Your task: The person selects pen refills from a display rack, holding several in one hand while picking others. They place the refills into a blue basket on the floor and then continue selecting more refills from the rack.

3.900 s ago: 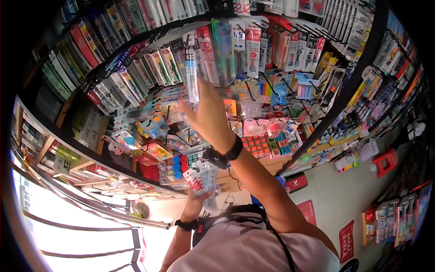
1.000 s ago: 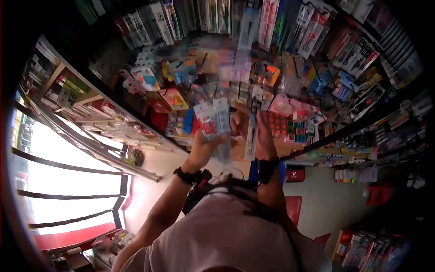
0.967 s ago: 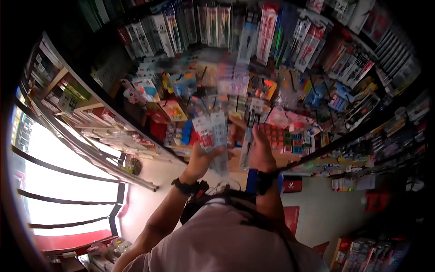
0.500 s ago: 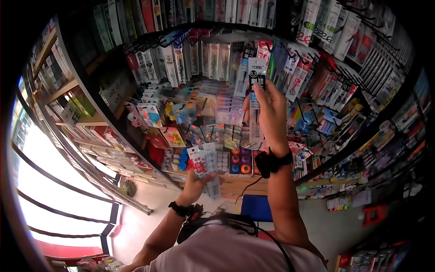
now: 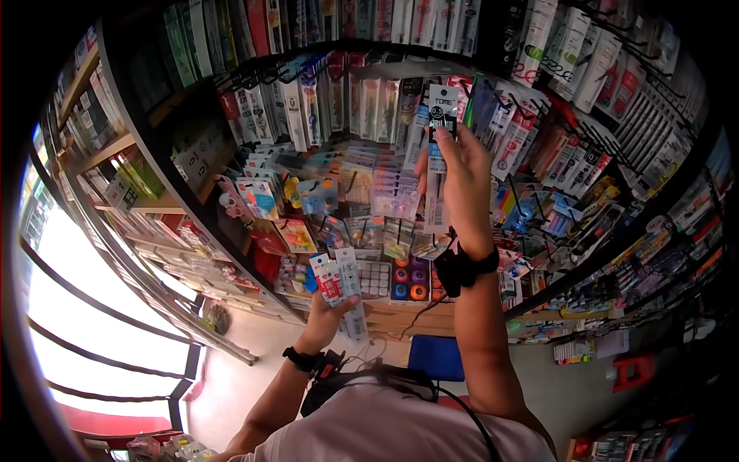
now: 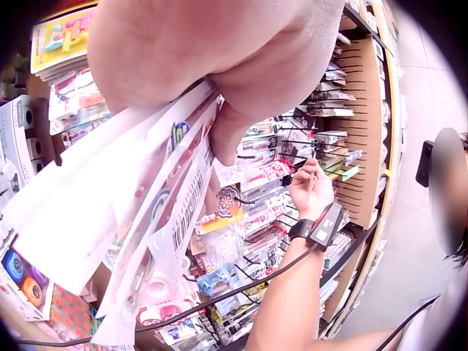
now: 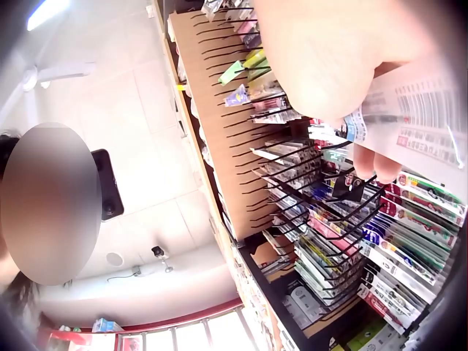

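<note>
In the head view my right hand (image 5: 468,192) holds up a slim clear pen packet (image 5: 442,100), its card printed "TOME" and "0.5", in front of the hanging packets. The thumb lies across its label. From the right wrist, the back of this pen packet (image 7: 420,110) shows a barcode, with fingertips beneath it. Lower down, my left hand (image 5: 323,319) grips a fan of several pen packets (image 5: 331,281), some labelled red and white. Close up in the left wrist view, these packets (image 6: 95,175) spread out from under the left hand (image 6: 197,51).
Rows of hanging pen packets (image 5: 369,100) fill the curved rack, with black hooks (image 7: 274,197) sticking out. Boxes of round coloured items (image 5: 412,277) sit on the lower shelf. A blue stool (image 5: 436,358) stands below; a person with a phone (image 7: 107,184) is nearby.
About a second ago the right hand had its packet low beside the left hand; it has since risen to the hanging rows. The left hand keeps its fan of packets.
</note>
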`<action>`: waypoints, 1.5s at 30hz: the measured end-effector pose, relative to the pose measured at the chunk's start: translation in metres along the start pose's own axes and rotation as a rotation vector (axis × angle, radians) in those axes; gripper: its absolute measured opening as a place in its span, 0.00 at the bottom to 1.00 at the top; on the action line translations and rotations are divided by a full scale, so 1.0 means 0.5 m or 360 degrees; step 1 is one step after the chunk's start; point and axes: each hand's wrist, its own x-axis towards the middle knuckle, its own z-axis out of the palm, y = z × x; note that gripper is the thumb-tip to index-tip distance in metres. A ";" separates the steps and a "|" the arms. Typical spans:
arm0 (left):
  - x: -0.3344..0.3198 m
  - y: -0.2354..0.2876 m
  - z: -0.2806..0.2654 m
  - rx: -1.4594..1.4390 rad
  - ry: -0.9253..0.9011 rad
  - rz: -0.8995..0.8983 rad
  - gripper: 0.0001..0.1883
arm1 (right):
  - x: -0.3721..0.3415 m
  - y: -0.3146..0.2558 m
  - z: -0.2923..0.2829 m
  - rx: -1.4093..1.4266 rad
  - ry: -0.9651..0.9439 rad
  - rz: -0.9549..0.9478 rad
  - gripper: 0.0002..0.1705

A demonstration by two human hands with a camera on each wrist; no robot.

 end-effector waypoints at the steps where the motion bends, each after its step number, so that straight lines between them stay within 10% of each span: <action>1: 0.001 0.000 -0.001 -0.0008 -0.0031 -0.0009 0.14 | 0.001 0.003 0.000 -0.0004 -0.0008 -0.0025 0.16; 24: 0.004 0.026 0.017 0.0036 -0.0121 0.0021 0.20 | 0.132 0.158 -0.025 -0.0581 0.0268 -0.0292 0.19; 28: -0.003 0.057 0.024 0.0030 -0.0134 -0.0049 0.20 | 0.086 0.154 -0.066 -0.1307 0.0316 -0.0284 0.33; 35: -0.006 0.048 0.003 0.0069 -0.0080 -0.0012 0.18 | -0.166 0.128 -0.007 -0.1146 0.0583 -0.0501 0.21; 41: 0.005 0.003 0.012 0.0184 -0.0056 0.0050 0.21 | -0.350 0.178 0.072 -0.0725 -0.0078 0.0483 0.15; 45: 0.004 -0.008 0.034 0.0666 -0.0018 0.0318 0.21 | -0.397 0.220 0.078 -0.0772 -0.0108 0.0592 0.15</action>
